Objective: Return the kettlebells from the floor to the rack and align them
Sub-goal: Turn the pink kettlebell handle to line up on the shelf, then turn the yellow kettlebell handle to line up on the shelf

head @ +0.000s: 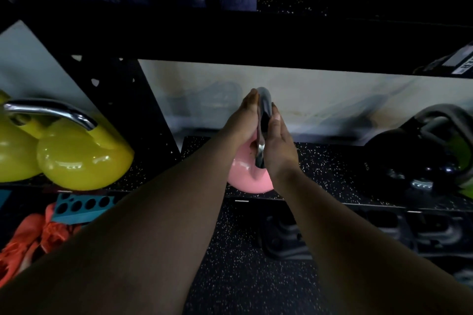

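Observation:
A pink kettlebell [245,176] with a steel handle rests at the front edge of the rack's speckled shelf [332,169], in the middle of the head view. My left hand [243,120] and my right hand [279,146] press on either side of its handle, holding it between them. The handle stands upright between my palms. Most of the pink body is hidden behind my wrists. Two yellow kettlebells [79,156] sit on the same shelf to the left. A black kettlebell [409,153] sits to the right.
A black upper shelf beam [256,36] runs low across the top. A slanted black rack post [133,100] divides the shelf bays. Orange fabric [28,245] and a blue holed block [82,207] lie lower left. Dark equipment [284,240] sits on the speckled floor below.

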`<state>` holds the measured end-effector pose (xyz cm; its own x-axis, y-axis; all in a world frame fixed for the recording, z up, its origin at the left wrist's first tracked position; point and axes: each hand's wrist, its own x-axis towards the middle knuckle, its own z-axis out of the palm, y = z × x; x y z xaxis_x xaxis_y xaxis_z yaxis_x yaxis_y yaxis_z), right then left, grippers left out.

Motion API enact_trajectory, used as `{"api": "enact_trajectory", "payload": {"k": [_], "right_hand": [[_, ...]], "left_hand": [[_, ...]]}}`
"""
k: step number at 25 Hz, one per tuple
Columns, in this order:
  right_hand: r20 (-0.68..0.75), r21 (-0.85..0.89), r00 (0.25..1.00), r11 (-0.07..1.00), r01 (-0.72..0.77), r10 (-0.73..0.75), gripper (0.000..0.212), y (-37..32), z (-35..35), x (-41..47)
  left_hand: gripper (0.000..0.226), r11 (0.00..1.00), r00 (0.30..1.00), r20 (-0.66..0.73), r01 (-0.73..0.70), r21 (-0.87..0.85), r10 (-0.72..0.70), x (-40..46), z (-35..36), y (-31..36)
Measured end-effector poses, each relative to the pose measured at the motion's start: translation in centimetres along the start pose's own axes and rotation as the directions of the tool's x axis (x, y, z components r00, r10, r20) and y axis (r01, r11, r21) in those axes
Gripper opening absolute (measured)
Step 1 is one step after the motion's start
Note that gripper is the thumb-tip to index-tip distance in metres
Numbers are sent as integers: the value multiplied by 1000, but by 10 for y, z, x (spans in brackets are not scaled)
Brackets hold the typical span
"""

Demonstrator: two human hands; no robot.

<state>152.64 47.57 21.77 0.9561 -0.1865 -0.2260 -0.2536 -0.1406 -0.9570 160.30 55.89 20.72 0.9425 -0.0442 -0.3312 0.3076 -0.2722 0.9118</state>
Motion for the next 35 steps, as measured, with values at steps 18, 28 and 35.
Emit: {"api": "enact_trajectory", "payload": {"k": [18, 28, 35], "right_hand": [[264, -744, 853, 468, 477, -450, 43, -64, -17, -31], [349, -691, 831, 480, 541, -434, 42, -77, 169, -96], [420, -597, 824, 568, 567, -381, 51, -76, 313, -101]], "left_hand": [[33, 462, 902, 72, -285, 840, 426, -119, -110, 12], [31, 248, 849, 111, -272, 930, 516, -163, -305, -61], [42, 598, 848, -267, -72, 798, 458, -144, -431, -96]]}}
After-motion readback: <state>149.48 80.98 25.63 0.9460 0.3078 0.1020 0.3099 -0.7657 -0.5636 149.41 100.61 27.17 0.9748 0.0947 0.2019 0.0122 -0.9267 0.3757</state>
